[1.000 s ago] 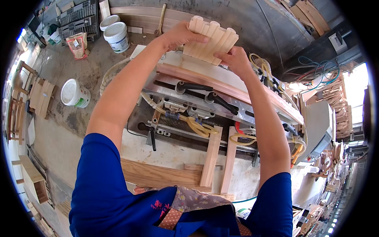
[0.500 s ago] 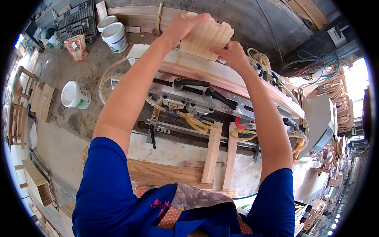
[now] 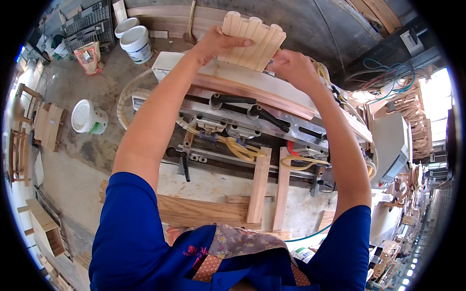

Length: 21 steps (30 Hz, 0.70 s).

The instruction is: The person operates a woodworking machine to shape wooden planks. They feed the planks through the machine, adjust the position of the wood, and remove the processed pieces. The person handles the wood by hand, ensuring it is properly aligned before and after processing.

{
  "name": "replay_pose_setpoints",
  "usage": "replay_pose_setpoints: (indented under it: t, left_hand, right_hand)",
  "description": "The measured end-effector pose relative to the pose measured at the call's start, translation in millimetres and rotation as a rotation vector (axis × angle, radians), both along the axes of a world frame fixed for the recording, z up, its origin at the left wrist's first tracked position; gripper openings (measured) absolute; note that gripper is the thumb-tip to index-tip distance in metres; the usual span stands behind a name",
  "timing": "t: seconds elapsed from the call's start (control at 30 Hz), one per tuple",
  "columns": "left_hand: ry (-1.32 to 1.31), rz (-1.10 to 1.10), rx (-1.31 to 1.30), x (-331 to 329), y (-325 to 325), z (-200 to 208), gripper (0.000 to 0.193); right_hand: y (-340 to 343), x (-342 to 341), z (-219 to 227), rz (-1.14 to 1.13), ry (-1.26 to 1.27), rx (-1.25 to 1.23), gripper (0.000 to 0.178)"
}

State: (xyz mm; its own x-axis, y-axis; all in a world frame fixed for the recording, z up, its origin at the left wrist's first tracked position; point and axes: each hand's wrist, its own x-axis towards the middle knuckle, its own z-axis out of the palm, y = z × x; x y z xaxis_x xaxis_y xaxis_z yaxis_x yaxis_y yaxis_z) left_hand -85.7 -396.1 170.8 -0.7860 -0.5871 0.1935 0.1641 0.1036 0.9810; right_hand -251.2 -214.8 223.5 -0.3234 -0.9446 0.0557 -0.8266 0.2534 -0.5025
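Left hand [image 3: 213,45] clamped on pale, ridged, round-ended wooden strips [image 3: 258,42], I am holding them over the white machine top [image 3: 171,63]; my right hand [image 3: 294,68] is sitting curled beside them, grip unclear.

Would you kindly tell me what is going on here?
A person in a blue top holds a row of pale wooden strips with rounded ends above a machine with black levers. The left hand grips their left side. The right hand is by their lower right corner; whether it touches them is unclear. Two narrow wooden boards are at the machine's near side.
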Motion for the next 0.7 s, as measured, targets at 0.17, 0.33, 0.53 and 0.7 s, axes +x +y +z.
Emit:
replay_pose_setpoints:
  t: [0.17,0.33,0.53,0.7]
  left_hand:
    - [0.002,0.012,-0.021,3.0,-1.3,-0.5,0.048]
    - [0.044,-0.047,0.028,0.8,1.1,2.6,0.047]
    - [0.024,-0.008,-0.025,3.3,0.3,3.9,0.045]
    - [0.031,-0.047,0.044,4.6,-0.9,1.3,0.046]
  right_hand:
    - [62.9,-1.8,14.9,0.142,0.381,0.332,0.046]
    - [82.9,-14.9,-2.0,0.139,0.339,0.362,0.037]
    - [87.7,-17.9,59.0,0.146,0.182,0.246,0.025]
    - [91.9,-27.3,126.7,0.100,-0.028,-0.015,0.020]
